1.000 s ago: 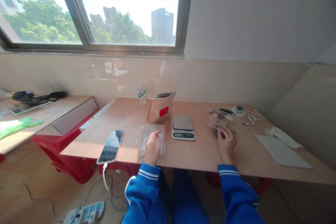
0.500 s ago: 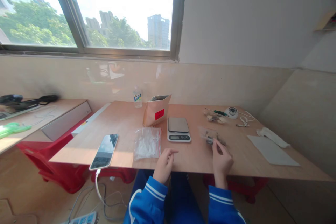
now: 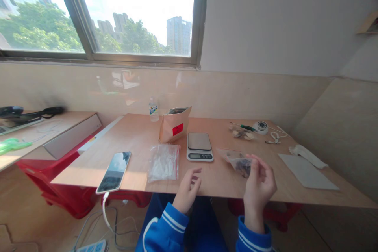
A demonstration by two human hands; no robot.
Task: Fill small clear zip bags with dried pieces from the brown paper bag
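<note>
My right hand [image 3: 260,179] pinches the edge of a clear plastic bag [image 3: 236,160] with dark pieces inside, to the right of the scale. What the dark pieces are I cannot make out. My left hand [image 3: 188,189] hovers over the table's front edge with fingers loosely curled and apart, holding nothing. A white kitchen scale [image 3: 200,147] with a bare plate stands between and beyond the hands. Left of it lies a stack of clear zip bags [image 3: 163,162] with a red seal strip. Behind those stands an open brown paper pouch [image 3: 174,126] with a red label.
A phone [image 3: 114,172] on a white cable overhangs the front edge at left. Near the wall stands a plastic bottle [image 3: 153,110]. At right are a bag of pale pieces [image 3: 242,133], a white round device [image 3: 261,127], a white cable [image 3: 274,138], a white sheet [image 3: 307,172] and a white cloth [image 3: 308,156].
My right hand has moved right and toward me, lifting one side of the bag with the dark pieces. My left hand's fingers have opened slightly.
</note>
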